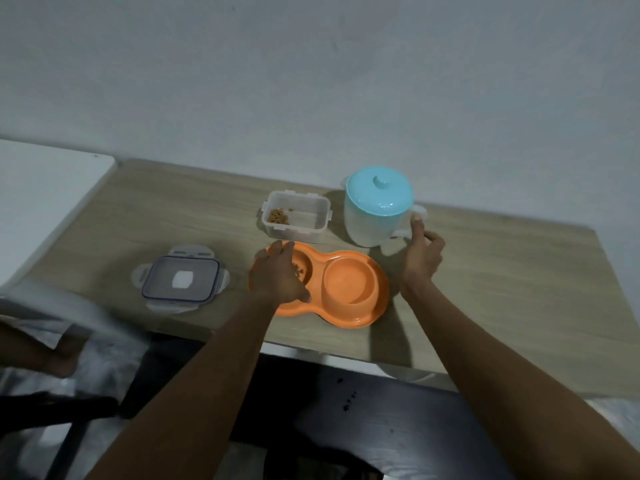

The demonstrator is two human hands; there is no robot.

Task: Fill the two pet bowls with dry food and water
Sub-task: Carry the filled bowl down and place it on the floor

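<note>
The left hand is hovering loosely cupped, gripping nothing, over the kibble-holding left well of the orange plastic double pet bowl, while the right hand is opening around the handle of the white, blue-lidded jug, seemingly for water.

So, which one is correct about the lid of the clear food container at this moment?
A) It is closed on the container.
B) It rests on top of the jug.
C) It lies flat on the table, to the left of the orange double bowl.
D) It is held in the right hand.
C: the lid lies flat on the table, left of the orange double bowl, while the clear food container stands open behind the bowl.
</note>
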